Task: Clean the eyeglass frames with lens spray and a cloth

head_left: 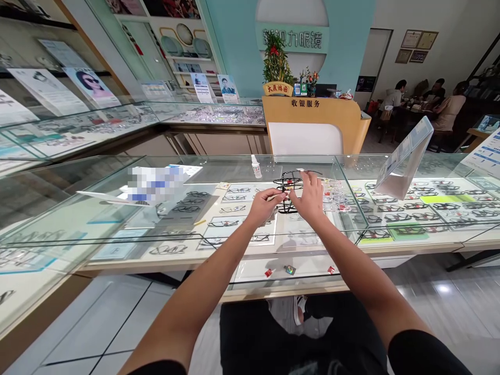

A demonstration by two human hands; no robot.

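Observation:
Several black eyeglasses stand close together in a row on the glass counter top. At their left side, my left hand pinches a black frame between thumb and index finger. My right hand reaches over the same frames from the right, its thumb near my left fingertips and its fingers curved over the dark temples; its fingertips are partly hidden. To the right of this hand lie clear lenses or frames with red tags. A small white spray bottle stands behind my left hand.
Below the glass, display trays hold many eyeglasses. A slanted sign stand is on the right, and papers on the left. Small red tags lie near the front edge. People sit beyond the wooden cashier desk.

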